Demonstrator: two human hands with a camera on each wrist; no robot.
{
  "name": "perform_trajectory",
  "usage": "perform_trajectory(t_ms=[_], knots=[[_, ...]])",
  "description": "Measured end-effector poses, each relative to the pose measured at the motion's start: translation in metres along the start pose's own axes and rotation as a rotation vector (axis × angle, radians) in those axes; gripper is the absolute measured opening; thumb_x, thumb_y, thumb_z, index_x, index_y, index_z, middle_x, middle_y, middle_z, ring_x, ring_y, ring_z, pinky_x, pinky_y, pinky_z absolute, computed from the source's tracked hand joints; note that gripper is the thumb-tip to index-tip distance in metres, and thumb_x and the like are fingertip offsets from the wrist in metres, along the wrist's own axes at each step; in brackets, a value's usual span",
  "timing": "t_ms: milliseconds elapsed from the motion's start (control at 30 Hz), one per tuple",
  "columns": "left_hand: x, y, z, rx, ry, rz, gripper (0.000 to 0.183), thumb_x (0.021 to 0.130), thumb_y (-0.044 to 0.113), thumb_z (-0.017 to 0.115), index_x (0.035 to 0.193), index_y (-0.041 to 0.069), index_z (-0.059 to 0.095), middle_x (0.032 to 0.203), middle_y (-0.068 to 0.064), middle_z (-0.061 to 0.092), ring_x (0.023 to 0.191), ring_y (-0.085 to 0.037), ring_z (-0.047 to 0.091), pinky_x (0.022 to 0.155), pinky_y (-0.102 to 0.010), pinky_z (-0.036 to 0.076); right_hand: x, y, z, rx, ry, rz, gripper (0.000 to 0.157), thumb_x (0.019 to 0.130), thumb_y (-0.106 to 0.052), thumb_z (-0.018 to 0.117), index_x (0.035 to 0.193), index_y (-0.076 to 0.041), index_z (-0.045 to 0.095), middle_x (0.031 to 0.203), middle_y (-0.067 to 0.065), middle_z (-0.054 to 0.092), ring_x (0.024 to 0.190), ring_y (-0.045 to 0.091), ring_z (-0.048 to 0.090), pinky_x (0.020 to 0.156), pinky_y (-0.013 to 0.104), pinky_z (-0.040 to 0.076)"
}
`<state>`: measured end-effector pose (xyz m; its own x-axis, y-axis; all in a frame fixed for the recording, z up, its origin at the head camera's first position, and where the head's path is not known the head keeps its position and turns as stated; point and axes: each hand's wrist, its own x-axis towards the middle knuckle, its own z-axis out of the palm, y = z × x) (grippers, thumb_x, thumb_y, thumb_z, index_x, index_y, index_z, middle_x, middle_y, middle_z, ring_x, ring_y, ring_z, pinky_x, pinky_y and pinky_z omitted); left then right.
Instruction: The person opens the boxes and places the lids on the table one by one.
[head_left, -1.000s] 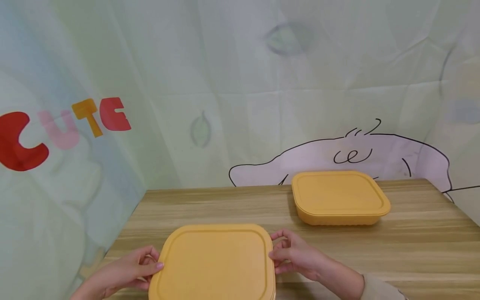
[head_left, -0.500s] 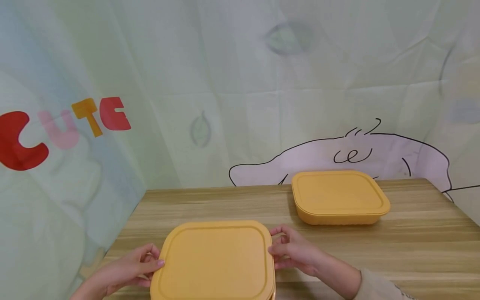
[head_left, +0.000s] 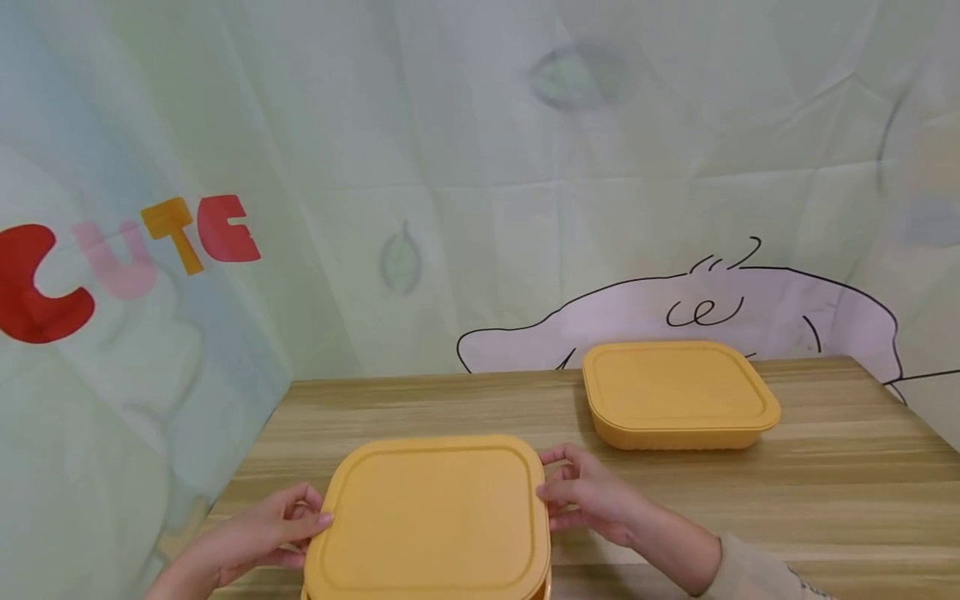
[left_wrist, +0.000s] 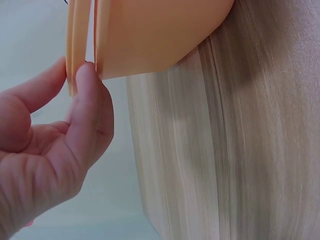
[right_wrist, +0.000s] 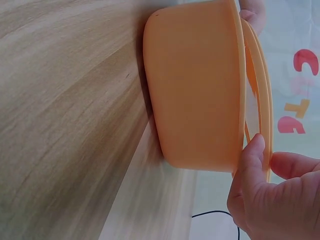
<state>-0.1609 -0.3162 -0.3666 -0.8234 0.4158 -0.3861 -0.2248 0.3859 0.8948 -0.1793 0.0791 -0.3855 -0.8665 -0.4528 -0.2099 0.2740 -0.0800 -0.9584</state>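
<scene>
A yellow-orange rounded rectangular lid (head_left: 435,517) sits slightly raised over a deep box (right_wrist: 195,90) of the same colour. Between lid and rim a gap shows in both wrist views. My left hand (head_left: 277,531) pinches the lid's left edge, thumb on top and fingers beneath. On the opposite edge, my right hand (head_left: 592,497) pinches the lid the same way, its fingertips in the gap above the rim. The box rests on the wooden table; its inside is mostly hidden by the lid.
A second, shallower yellow-orange lidded box (head_left: 681,392) stands at the back right of the wooden table (head_left: 420,408). Behind it hangs a pale green printed curtain (head_left: 480,183), which continues along the left side.
Both hands have shifted the lid slightly up and away from me. A sliver of the box's rim now shows below the lid's near corners.
</scene>
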Motion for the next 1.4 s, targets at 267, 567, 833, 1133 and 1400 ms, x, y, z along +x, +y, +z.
perform_trajectory(t_ms=[267,567,833,1133,1400], knots=[[0.0,0.001,0.0,-0.007,-0.001,0.003,0.025,0.097,0.02,0.052,0.105,-0.002,0.044,0.086,-0.005,0.054,0.078,-0.016,0.056,0.067,-0.027,0.053,0.002,0.002,-0.001,-0.007,0.002,-0.023,0.043,0.085,0.003,0.058,0.122,0.004,0.037,0.082,0.005,0.052,0.068,0.015,0.056,0.06,0.027,0.053],[0.001,0.0,-0.002,-0.008,0.016,-0.017,0.026,0.096,0.022,0.052,0.105,-0.002,0.044,0.087,-0.006,0.055,0.079,-0.017,0.056,0.067,-0.028,0.053,0.004,0.001,-0.002,0.007,-0.011,-0.02,0.041,0.085,0.002,0.057,0.121,0.003,0.037,0.083,0.005,0.052,0.068,0.014,0.056,0.061,0.026,0.053],[0.003,-0.002,-0.001,-0.008,0.023,-0.015,0.029,0.096,0.023,0.053,0.106,-0.003,0.043,0.089,-0.006,0.056,0.08,-0.017,0.057,0.068,-0.029,0.053,0.005,0.001,-0.002,0.014,-0.001,-0.009,0.042,0.085,0.002,0.059,0.12,0.003,0.037,0.086,0.007,0.052,0.069,0.014,0.055,0.061,0.026,0.053],[0.005,-0.001,-0.003,-0.001,0.039,-0.019,0.031,0.096,0.025,0.052,0.108,-0.003,0.043,0.091,-0.006,0.054,0.082,-0.017,0.055,0.07,-0.03,0.052,0.008,-0.004,-0.002,0.002,0.029,0.001,0.042,0.085,0.003,0.058,0.122,0.004,0.037,0.085,0.006,0.052,0.069,0.014,0.055,0.061,0.025,0.052],[0.011,0.002,0.0,-0.013,0.069,-0.001,0.033,0.095,0.026,0.054,0.108,-0.003,0.043,0.089,-0.005,0.052,0.079,-0.015,0.051,0.069,-0.029,0.05,0.011,-0.006,-0.004,0.018,0.05,0.008,0.042,0.085,0.004,0.057,0.122,0.004,0.037,0.084,0.006,0.051,0.067,0.014,0.054,0.059,0.025,0.052]])
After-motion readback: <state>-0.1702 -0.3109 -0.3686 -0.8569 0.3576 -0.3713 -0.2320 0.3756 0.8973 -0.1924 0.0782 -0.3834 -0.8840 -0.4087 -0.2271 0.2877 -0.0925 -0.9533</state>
